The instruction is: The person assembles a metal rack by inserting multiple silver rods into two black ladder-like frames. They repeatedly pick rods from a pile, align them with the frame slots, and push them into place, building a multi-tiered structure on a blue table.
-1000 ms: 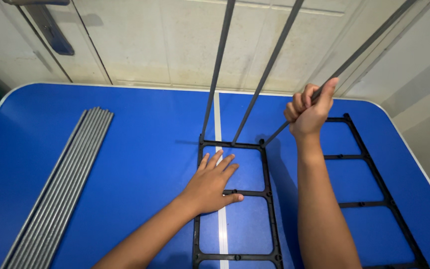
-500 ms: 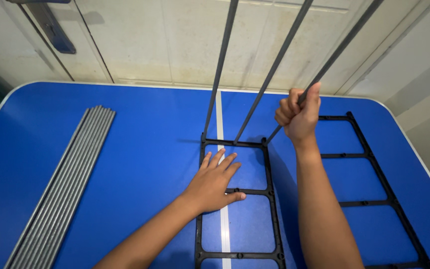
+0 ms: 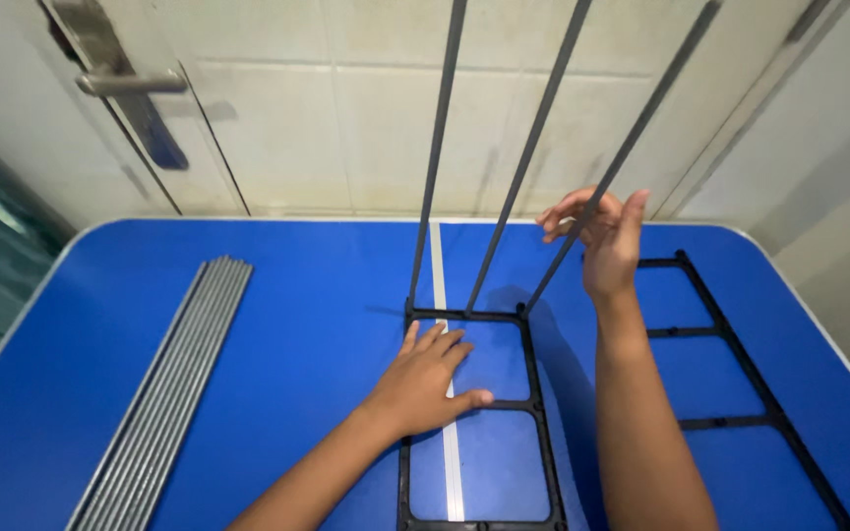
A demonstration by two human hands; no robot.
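Rod bundle (image 3: 164, 393) left on table (image 3: 317, 285); frame (image 3: 474, 413) centre; second frame (image 3: 740, 374) right.

Surface (image 3: 277, 324) bright blue, white centre stripe (image 3: 437, 265). Frames (image 3: 528, 393) black. Rods (image 3: 164, 393) grey. Wall tiles (image 3: 346, 98) off-white.
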